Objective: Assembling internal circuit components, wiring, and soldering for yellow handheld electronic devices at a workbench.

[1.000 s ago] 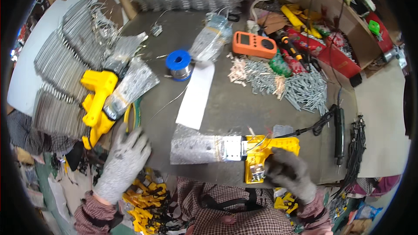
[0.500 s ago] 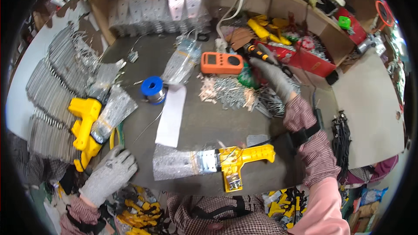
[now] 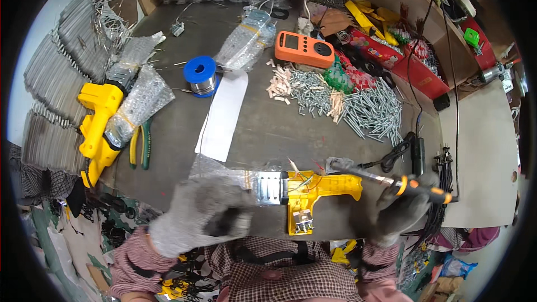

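A yellow tool housing half [image 3: 326, 183] lies before me with its inside up, showing thin wires and a metal switch [image 3: 303, 222] in the handle. Its slotted metal part [image 3: 269, 188] runs left into bubble wrap. My right hand [image 3: 400, 212], in a grey glove, is closed around an orange-and-black screwdriver [image 3: 417, 188], whose shaft points left over the housing's right end. My left hand [image 3: 196, 212], gloved too, hovers over or touches the bubble-wrapped end; its fingers are smeared by motion.
Loose screws [image 3: 372, 111], an orange multimeter [image 3: 304, 50] and a blue solder spool [image 3: 200, 72] lie farther back. At left are yellow housings [image 3: 100, 103], pliers [image 3: 145, 145] and stacked metal strips [image 3: 50, 89]. A black cable [image 3: 417, 154] lies right; a red box [image 3: 417, 75] stands back right.
My right hand has come back from beside the red box toward me, now with the screwdriver. My left hand has moved right, from the table's left edge to the bubble-wrapped end.
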